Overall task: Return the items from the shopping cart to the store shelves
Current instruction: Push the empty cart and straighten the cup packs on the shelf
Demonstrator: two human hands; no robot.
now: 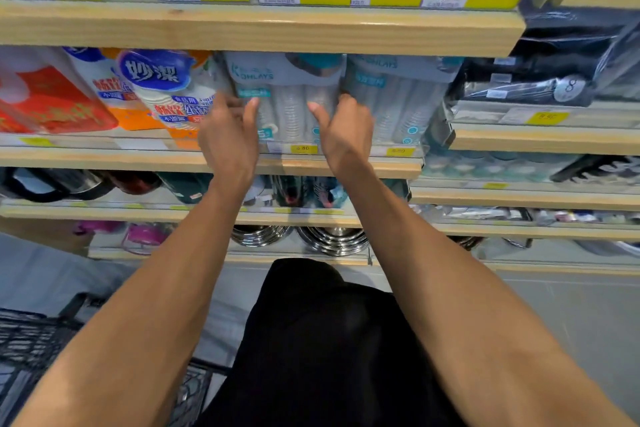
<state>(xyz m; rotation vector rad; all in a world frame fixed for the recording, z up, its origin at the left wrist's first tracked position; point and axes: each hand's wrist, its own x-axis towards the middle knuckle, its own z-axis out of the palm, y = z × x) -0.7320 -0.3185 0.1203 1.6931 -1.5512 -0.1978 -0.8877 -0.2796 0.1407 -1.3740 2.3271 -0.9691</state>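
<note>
We grasp the clear cup pack [287, 104] on the wooden shelf [173, 161], left hand [228, 135] and right hand [341, 135] clamping its sides, above the steel bowls [332, 239].

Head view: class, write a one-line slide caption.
Left hand and right hand grip a clear plastic-cup pack on the wooden shelf.

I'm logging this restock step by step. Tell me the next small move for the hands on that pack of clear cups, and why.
Probably push the pack of clear cups further back, then let go. The left hand and right hand grip its sides, and it seems to stand at the shelf front edge beside a matching pack.
</note>
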